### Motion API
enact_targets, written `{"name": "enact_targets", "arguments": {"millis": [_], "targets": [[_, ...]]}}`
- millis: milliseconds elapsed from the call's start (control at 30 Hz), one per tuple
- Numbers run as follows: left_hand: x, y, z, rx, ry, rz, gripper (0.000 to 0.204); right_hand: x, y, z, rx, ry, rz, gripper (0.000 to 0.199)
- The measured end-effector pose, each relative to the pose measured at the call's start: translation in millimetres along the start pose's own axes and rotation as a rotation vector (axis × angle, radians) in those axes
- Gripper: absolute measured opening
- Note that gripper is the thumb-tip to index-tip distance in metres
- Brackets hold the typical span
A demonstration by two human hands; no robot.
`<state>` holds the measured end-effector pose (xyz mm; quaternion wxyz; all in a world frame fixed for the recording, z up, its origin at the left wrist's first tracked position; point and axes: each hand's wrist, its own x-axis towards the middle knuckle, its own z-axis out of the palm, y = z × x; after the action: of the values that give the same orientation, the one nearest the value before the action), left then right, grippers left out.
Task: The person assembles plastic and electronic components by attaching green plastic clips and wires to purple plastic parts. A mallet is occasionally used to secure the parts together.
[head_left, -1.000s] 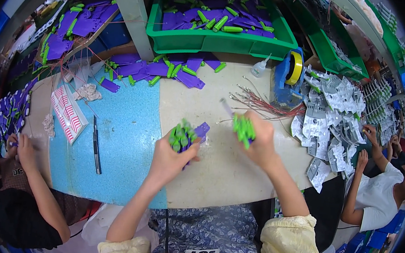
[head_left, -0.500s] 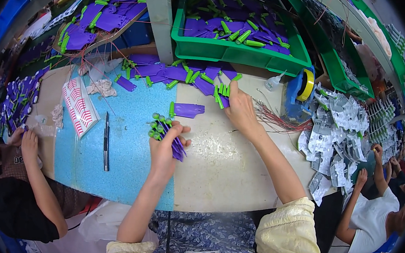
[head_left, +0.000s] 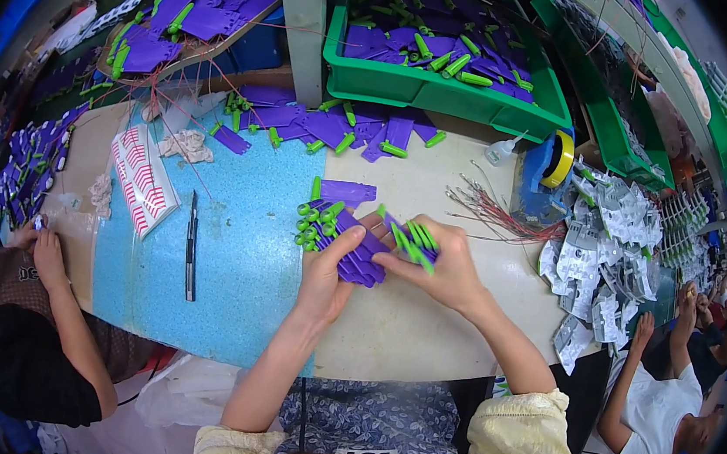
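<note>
Above the middle of the table, my left hand (head_left: 330, 275) is closed on a stack of flat purple plastic pieces with green ends (head_left: 360, 257); the green ends point left. Close beside it, my right hand (head_left: 450, 269) grips a smaller bunch of the same purple-and-green pieces (head_left: 415, 239), fanned out toward the stack. The two hands nearly meet, and whether the bunches touch I cannot tell. One loose purple piece with a green end (head_left: 345, 193) lies on the table just beyond my left hand. Farther back is a scattered pile of these pieces (head_left: 321, 127).
A green bin (head_left: 446, 99) full of such pieces stands at the back. Right of it are a yellow tape roll (head_left: 558, 158), a small bottle (head_left: 500, 150), red wires (head_left: 504, 219) and silver-grey parts (head_left: 584, 257). A black pen-like tool (head_left: 192, 250) lies on the blue mat (head_left: 234, 302). Co-workers sit on both sides.
My right hand has come back from the pile toward me with its bunch, beside my left hand. My left hand has shifted slightly right, its stack now turned flatter. The view has shifted a little.
</note>
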<state>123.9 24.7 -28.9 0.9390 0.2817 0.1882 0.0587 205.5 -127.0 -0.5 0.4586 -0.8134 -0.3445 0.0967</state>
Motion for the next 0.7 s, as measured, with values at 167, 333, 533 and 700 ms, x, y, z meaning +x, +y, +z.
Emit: {"name": "enact_targets", "arguments": {"millis": [167, 333, 533, 700], "targets": [[-4.8, -2.6, -11.7, 0.355, -0.017, 0.084, 0.028, 8.3, -7.0, 2.9, -0.472, 0.063, -0.513, 0.045], [-18.1, 42.0, -30.7, 0.501, 0.119, -0.163, 0.028, 34.3, 31.4, -9.4, -0.394, -0.024, -0.267, 0.028], [-25.6, 17.1, -28.0, 0.216, 0.245, -0.053, 0.031, 72.4, 57.5, 26.8, -0.354, -0.074, -0.254, 0.034], [-20.6, -0.9, -40.2, -0.134, 0.220, 0.102, 0.032, 33.1, 23.0, 29.9, -0.038, -0.179, 0.066, 0.023]]}}
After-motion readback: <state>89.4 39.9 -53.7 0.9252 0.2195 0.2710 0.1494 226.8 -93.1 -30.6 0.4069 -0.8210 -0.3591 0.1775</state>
